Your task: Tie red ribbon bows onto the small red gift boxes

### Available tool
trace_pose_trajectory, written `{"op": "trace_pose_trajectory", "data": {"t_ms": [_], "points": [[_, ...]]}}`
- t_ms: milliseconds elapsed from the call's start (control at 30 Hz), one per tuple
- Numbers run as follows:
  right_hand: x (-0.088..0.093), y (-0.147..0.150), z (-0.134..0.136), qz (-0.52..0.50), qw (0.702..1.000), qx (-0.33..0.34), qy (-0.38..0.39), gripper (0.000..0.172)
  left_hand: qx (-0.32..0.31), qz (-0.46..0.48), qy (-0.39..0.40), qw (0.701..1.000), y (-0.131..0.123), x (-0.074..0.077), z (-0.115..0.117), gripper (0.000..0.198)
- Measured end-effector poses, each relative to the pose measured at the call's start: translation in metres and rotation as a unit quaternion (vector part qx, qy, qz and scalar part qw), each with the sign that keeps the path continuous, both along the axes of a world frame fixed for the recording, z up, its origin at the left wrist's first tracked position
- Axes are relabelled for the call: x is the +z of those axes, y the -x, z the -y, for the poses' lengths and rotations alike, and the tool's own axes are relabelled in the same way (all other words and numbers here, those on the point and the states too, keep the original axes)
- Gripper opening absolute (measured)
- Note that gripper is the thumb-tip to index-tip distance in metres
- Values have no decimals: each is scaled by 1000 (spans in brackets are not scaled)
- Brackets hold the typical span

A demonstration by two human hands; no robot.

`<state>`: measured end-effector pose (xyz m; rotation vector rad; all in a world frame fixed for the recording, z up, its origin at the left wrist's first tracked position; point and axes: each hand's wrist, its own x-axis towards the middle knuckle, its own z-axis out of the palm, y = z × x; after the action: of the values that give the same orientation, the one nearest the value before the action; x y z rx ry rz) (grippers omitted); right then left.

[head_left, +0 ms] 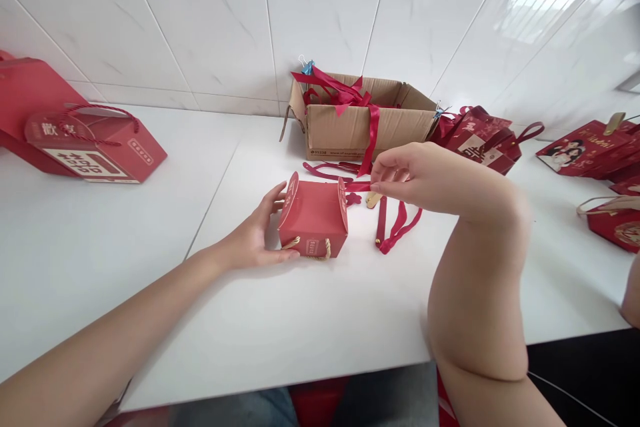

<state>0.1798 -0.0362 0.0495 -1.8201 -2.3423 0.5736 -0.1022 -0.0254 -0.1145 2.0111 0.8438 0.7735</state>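
A small red gift box (316, 208) with gold rope handles stands on the white table in front of me. My left hand (265, 230) grips its left side, thumb at the front lower corner and fingers behind. To the right of the box, my right hand (397, 172) pinches a red ribbon (359, 187) that stretches from the box's far right side. Under and beside that hand lie a gold tag (373, 200), a red flower-shaped piece (353, 199) and a looped red ribbon (395, 233). Red strap handles (327, 168) rest behind the box.
An open cardboard box (370, 130) heaped with red ribbons stands against the tiled wall, clips on its corners. Red gift boxes (100, 143) stand at left; more (483, 140) fill the right, including a photo-printed one (570, 150). Part of another person's arm (633, 293) shows at the right edge.
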Motion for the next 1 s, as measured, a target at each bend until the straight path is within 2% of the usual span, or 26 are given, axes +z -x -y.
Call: {"op": "trace_pose_trajectory", "data": {"t_ms": [133, 633, 1000], "points": [[-1, 2, -1, -11, 1000, 19, -1, 9, -9, 18, 11, 1000, -2, 4, 1, 112], [0, -2, 2, -3, 1000, -14, -13, 8, 1, 0, 0, 1000, -2, 5, 3, 108], [-1, 5, 1, -18, 999, 21, -23, 9, -2, 7, 8, 1000, -3, 6, 2, 111]]}}
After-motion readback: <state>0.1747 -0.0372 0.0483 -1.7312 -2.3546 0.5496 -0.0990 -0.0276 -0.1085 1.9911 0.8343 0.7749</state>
